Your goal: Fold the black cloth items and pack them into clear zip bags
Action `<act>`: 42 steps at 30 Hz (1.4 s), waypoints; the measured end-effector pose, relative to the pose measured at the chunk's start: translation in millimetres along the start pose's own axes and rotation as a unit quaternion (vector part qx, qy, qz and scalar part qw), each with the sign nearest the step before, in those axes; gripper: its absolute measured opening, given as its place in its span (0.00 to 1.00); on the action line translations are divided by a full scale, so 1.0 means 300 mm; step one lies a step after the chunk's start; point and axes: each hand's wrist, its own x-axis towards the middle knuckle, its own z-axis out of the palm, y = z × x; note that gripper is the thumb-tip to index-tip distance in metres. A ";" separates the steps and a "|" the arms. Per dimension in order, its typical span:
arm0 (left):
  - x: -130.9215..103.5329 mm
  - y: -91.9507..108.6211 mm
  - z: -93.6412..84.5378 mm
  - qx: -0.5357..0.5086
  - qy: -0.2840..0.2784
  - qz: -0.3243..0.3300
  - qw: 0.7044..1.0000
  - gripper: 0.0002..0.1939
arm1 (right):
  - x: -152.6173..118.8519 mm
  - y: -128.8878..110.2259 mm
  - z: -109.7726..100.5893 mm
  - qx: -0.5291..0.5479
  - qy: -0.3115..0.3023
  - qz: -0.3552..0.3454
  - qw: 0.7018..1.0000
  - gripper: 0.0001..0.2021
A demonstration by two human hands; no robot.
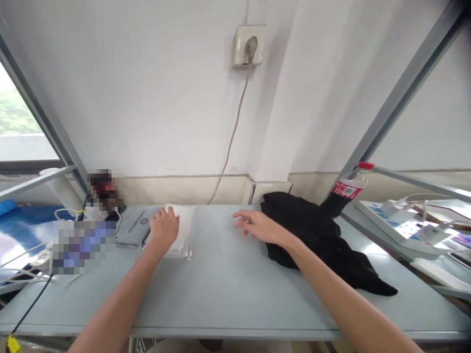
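Note:
My left hand rests over a stack of white paper, fingers slightly bent and apart, with nothing gripped. Just beside it, partly under the hand, lies a flat grey packet with dark lettering. My right hand hovers above the grey table, fingers loosely stretched to the left and holding nothing. Crumpled black cloth lies right by that hand, and my right forearm passes over it.
A red-capped cola bottle leans behind the cloth on the right. White chargers and cables lie on a neighbouring surface. On the left are cables and blurred items. A plug sits in the wall socket, its cord hanging behind the table.

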 end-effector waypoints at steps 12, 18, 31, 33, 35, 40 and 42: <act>-0.033 0.049 0.015 0.000 -0.072 -0.015 0.997 0.22 | 0.028 -0.028 0.237 0.409 -0.121 0.056 0.903 0.26; -0.043 0.083 0.042 -0.031 -0.055 0.028 0.998 0.24 | 0.026 -0.014 0.264 0.434 -0.129 0.041 0.890 0.29; 0.006 0.053 0.101 -0.250 -0.031 0.014 0.968 0.30 | 0.010 -0.018 0.289 0.429 -0.121 0.009 0.895 0.29; 0.021 0.054 0.123 -0.333 -0.019 -0.004 0.943 0.31 | 0.012 -0.012 0.290 0.430 -0.103 0.008 0.897 0.28; 0.032 0.055 0.134 -0.405 -0.013 -0.037 0.913 0.32 | 0.017 -0.005 0.290 0.431 -0.083 0.001 0.899 0.25; 0.036 0.057 0.105 -0.594 -0.124 -0.146 0.782 0.35 | 0.027 0.005 0.291 0.410 -0.030 0.010 0.911 0.21; 0.028 0.064 0.079 -0.616 -0.164 -0.150 0.756 0.29 | 0.035 0.011 0.296 0.384 -0.008 0.009 0.923 0.21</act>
